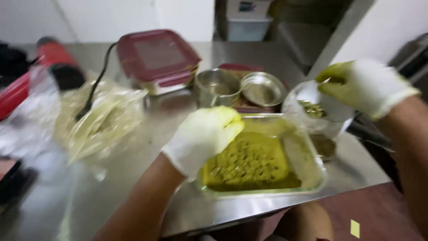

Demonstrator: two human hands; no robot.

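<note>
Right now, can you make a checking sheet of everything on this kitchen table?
Surface: shiny steel table, edge near the person.
Job's things: square glass dish of yellow-green food; clear bag with some of it inside.
Clutter: red-lidded container, two steel bowls, crumpled plastic bags, red and black tool.
Hands: both gloved; left hand over the dish, right hand pinching the clear bag's rim.
Cables: one black cord over the plastic bags.
Surroundings: white wall, storage box behind, reddish floor.
</note>
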